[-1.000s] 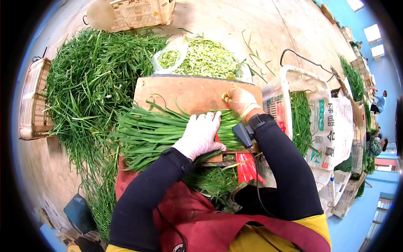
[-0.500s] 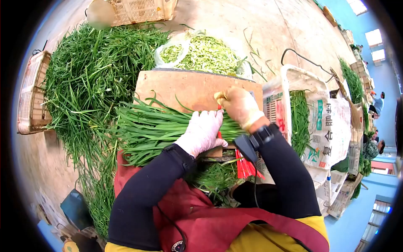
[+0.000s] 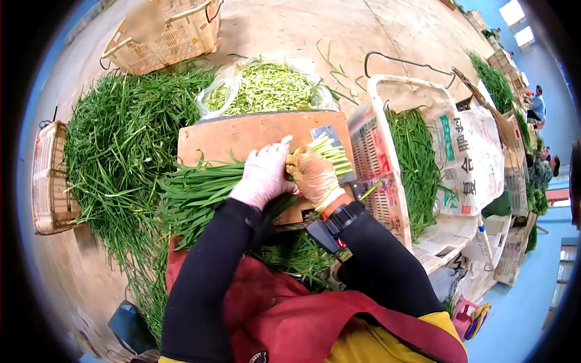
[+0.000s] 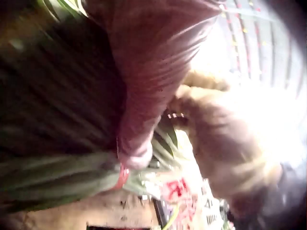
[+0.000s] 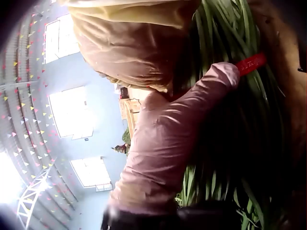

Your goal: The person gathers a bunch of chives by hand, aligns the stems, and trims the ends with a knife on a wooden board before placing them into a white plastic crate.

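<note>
A bundle of garlic chives (image 3: 203, 184) lies across a wooden board (image 3: 221, 138), leaves to the left and pale cut stalk ends raised at the right. My left hand (image 3: 261, 175), in a whitish glove, grips the bundle near its middle. In the right wrist view, a red band (image 5: 250, 64) goes round the chives beside the left thumb. My right hand (image 3: 316, 180), in a yellowish glove, holds the stalk side with curled fingers, right beside the left hand. The gloved fingers hide part of the band. A metal plate (image 3: 327, 134) sits on the board behind the stalks.
A large heap of loose chives (image 3: 124, 130) spreads at the left. Behind the board is a plastic bag (image 3: 212, 100) of cut stalk pieces. A white crate (image 3: 387, 163) with chives stands close at the right, and a tan basket (image 3: 193, 39) at the back.
My right hand has come down from above the bundle, where it held the red band, to beside my left hand. The stalk ends have turned upward. The head view has shifted.
</note>
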Motion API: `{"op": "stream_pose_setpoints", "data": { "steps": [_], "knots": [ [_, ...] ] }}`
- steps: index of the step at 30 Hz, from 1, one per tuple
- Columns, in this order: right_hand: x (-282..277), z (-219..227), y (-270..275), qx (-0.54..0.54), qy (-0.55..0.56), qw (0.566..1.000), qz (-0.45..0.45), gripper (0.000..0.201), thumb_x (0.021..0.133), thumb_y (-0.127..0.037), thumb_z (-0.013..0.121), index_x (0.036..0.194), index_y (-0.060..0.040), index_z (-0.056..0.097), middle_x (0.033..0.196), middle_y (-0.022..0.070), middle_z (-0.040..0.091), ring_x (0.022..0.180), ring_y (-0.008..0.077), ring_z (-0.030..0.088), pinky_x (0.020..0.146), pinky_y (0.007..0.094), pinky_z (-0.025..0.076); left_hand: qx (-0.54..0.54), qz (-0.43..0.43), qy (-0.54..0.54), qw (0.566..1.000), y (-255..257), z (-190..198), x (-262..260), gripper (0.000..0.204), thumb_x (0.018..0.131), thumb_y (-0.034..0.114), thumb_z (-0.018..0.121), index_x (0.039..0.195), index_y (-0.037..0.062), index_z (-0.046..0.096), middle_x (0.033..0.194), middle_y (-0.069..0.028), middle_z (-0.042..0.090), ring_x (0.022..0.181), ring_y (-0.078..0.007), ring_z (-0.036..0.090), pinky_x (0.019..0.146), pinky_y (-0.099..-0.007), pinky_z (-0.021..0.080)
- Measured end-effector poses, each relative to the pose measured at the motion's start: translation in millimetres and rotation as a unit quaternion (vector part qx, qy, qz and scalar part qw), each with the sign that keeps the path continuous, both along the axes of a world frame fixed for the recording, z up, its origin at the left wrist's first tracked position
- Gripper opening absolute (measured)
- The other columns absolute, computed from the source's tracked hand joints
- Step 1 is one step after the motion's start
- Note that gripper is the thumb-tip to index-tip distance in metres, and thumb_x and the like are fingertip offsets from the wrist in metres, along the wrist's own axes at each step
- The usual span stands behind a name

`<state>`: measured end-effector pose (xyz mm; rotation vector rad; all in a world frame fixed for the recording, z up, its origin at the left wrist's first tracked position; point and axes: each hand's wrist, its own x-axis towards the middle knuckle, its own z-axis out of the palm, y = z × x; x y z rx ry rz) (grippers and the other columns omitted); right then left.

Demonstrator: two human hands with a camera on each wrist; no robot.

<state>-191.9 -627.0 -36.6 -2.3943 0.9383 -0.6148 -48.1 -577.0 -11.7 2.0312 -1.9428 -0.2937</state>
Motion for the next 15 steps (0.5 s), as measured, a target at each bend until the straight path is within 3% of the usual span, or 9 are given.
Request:
{"op": "stream_pose_setpoints", "data": {
  "steps": [2,3,6,7,8,10,12,14,15],
  "knots": [
    [-4,1,-3,-0.004,-0.022,1.0,0.005,0.01,0.083,-0.017,0.062,0.086,-0.0084,0.066,0.085,0.0143,0.063,0.081,0.0345,0.062,0.073,0.0451,0.05,0.252,-0.061,0.156,0.953,-18,-6,14,0.074,0.062,0.035,0.089,0.127,0.0162,0.059,0.114,-0.0081,0.067,0.11,-0.0292,0.061,0.095,-0.0388,0.046],
    [-6,0,-3,-0.005,-0.04,0.999,0.012,0.009,0.084,-0.016,0.061,0.085,-0.0082,0.066,0.086,0.0143,0.063,0.081,0.0343,0.062,0.073,0.0449,0.05,0.234,-0.052,0.186,0.953,-20,-15,16,0.069,0.063,0.03,0.09,0.124,0.0212,0.061,0.107,-0.0071,0.071,0.103,-0.0288,0.065,0.09,-0.0367,0.049],
    [-23,26,7,0.019,-0.153,0.987,-0.049,0.012,0.087,-0.017,0.063,0.09,-0.0061,0.067,0.082,0.0143,0.065,0.083,0.0328,0.064,0.072,0.0417,0.051,0.267,-0.048,0.206,0.94,-27,-16,23,0.07,0.062,0.026,0.09,0.125,0.015,0.061,0.107,-0.0088,0.071,0.101,-0.0245,0.066,0.09,-0.0355,0.048],
    [-31,44,16,0.168,-0.112,0.978,-0.047,0.017,0.088,-0.021,0.064,0.094,-0.0048,0.067,0.084,0.0147,0.066,0.084,0.0339,0.064,0.073,0.0411,0.051,0.261,-0.075,0.233,0.934,-28,-19,28,0.083,0.057,0.04,0.09,0.125,0.0048,0.058,0.112,-0.0185,0.068,0.108,-0.0338,0.063,0.092,-0.0387,0.048],
    [-37,35,21,0.212,-0.014,0.976,-0.045,0.021,0.088,-0.025,0.065,0.096,-0.0055,0.067,0.088,0.0159,0.067,0.085,0.0358,0.065,0.074,0.0414,0.051,0.264,-0.074,0.232,0.933,-28,-22,29,0.083,0.057,0.04,0.09,0.125,0.0048,0.058,0.112,-0.0185,0.068,0.108,-0.0338,0.063,0.092,-0.0387,0.048],
    [-36,25,26,0.159,0.168,0.973,0.008,0.022,0.087,-0.027,0.066,0.095,-0.0068,0.067,0.089,0.0167,0.068,0.085,0.036,0.065,0.074,0.042,0.051,0.264,-0.068,0.25,0.929,-29,-22,28,0.075,0.061,0.028,0.091,0.126,0.0082,0.059,0.108,-0.011,0.071,0.101,-0.0248,0.066,0.09,-0.0352,0.049],
    [-29,18,29,0.173,0.192,0.966,-0.003,0.019,0.086,-0.026,0.066,0.091,-0.0072,0.066,0.087,0.0167,0.067,0.083,0.036,0.066,0.072,0.0429,0.052,0.279,-0.077,0.234,0.928,-33,-18,30,0.087,0.058,0.03,0.092,0.131,0.003,0.053,0.116,-0.0154,0.067,0.106,-0.0257,0.064,0.092,-0.0356,0.047],
    [-24,-8,34,0.122,0.136,0.981,-0.062,0.017,0.084,-0.023,0.067,0.088,-0.007,0.064,0.086,0.016,0.067,0.081,0.0361,0.066,0.071,0.0436,0.052,0.293,-0.105,0.258,0.914,-31,-19,33,0.107,0.053,0.041,0.092,0.138,-0.0032,0.043,0.131,-0.0205,0.058,0.122,-0.0331,0.056,0.101,-0.0371,0.044],
    [-23,-20,35,0.101,0.122,0.984,-0.076,0.018,0.081,-0.023,0.069,0.086,-0.0072,0.062,0.084,0.0156,0.067,0.081,0.0364,0.066,0.072,0.0436,0.053,0.293,-0.096,0.247,0.919,-29,-18,34,0.121,0.052,0.041,0.093,0.146,-0.0032,0.03,0.139,-0.0195,0.052,0.129,-0.0329,0.05,0.107,-0.0358,0.04]
  ]
}}
